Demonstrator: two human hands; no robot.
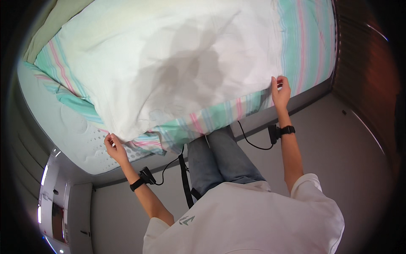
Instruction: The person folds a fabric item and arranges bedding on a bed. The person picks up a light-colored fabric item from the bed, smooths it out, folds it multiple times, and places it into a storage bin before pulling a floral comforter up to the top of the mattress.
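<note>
A white bed cover (203, 57) lies over a striped sheet (304, 47) in green, pink and blue. My left hand (116, 149) pinches the near left corner of the white cover, just above the bare mattress (60, 104). At the cover's near right corner, the thumb and fingers of my right hand (281, 92) are closed on its edge. Between the hands the near edge of the cover runs across the sheet, with folds bunched by the left corner. Below it, the striped sheet hangs in loose creases over the mattress edge.
A greenish cloth (50, 28) lies at the far left. The grey bed base (304, 96) meets the floor (330, 152) near my legs. Black wrist devices on both arms trail cables (253, 144). A dark curtain (352, 57) hangs at the right, and a cabinet (79, 206) stands lower left.
</note>
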